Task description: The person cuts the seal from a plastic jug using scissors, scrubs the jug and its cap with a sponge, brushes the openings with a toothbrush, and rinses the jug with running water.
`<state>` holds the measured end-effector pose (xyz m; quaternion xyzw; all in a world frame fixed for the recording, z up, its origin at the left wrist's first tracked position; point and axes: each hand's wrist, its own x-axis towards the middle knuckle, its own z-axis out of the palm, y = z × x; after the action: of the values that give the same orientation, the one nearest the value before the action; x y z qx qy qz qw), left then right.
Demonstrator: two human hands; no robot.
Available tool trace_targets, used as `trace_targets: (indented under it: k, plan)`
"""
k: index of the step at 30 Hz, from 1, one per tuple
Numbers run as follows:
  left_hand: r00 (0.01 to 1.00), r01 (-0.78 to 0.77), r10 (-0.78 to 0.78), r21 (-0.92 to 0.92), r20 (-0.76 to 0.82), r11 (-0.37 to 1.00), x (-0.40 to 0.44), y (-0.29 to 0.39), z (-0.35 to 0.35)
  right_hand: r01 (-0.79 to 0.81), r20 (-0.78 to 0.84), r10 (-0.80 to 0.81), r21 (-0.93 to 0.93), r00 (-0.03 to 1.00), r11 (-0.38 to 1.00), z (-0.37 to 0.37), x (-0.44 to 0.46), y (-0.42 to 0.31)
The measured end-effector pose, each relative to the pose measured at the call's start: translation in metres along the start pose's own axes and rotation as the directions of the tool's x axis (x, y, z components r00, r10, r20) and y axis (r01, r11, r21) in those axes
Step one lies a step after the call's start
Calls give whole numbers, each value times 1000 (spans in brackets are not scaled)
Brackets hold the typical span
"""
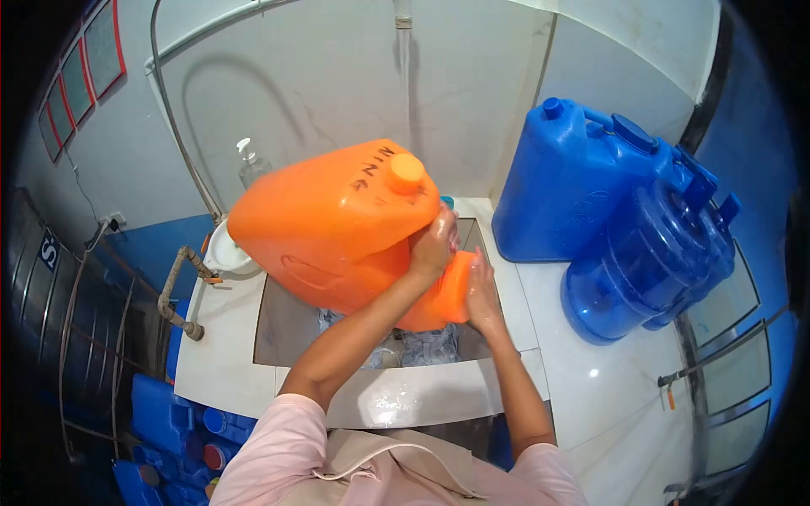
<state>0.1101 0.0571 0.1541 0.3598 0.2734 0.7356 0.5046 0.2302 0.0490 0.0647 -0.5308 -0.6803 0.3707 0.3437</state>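
A large orange jerrycan lies tilted over the sink, its small orange cap facing up. Dark handwriting marks its top beside that cap. My left hand is closed around the handle, whose far side is hidden by the fingers. Lower on the can's right end sits a wide orange part that looks like a large cap. My right hand is wrapped against its outer side, fingers pointing up.
A blue jerrycan and clear blue round bottles stand on the right counter. Water runs down from a pipe behind the can. At left are a pump bottle, a white basin and blue containers below.
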Motion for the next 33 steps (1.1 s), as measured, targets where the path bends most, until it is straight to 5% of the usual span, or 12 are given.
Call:
trace_targets:
  k: [1, 3, 7, 12, 14, 18, 21, 22, 23, 25, 27, 33]
  plan:
    - [999, 18, -21, -59, -48, 998, 1, 7, 0, 4, 10, -4, -3, 1000, 1000, -14, -1, -7]
    - [996, -1, -15, -180, -85, 984, 9, 24, 1, 258, -476, -291, -136, 830, 957, -37, 11, -25]
    - [968, 78, -142, -293, -205, 953, -3, 8, -34, 125, -237, -263, -475, 935, 871, -9, 29, -17]
    - [968, 31, -124, -389, -216, 921, -3, -3, -84, 357, -580, -451, -277, 678, 892, -71, 49, -71]
    - [976, 10, -102, -423, -194, 906, -11, -11, -93, 163, -146, -277, -526, 950, 835, 3, 82, -18]
    - [982, 59, -134, -452, -136, 890, -7, -20, -125, 91, -232, -201, -414, 952, 906, 38, 57, 23]
    - [947, 19, -177, -504, -267, 863, -3, -7, -140, 372, 69, -368, -280, 927, 885, 36, 68, 76]
    - [901, 3, -228, -521, -368, 853, -1, 1, -143, 144, 176, -130, -68, 976, 987, 21, 47, 46]
    - [892, -33, -207, -515, -401, 857, -3, 8, -145, -137, 338, 95, 101, 936, 985, 18, 29, 25]
    - [780, 15, -291, -448, -554, 894, -10, 21, -152, -362, 503, 158, 339, 850, 868, 20, 21, 35]
    - [802, -35, -221, -414, -555, 910, -19, 38, -168, -545, 619, 279, 294, 735, 785, 30, 20, 48]
    - [955, 141, -251, -506, -157, 851, -51, 155, -171, -595, 675, 344, 175, 653, 785, 92, 10, 74]
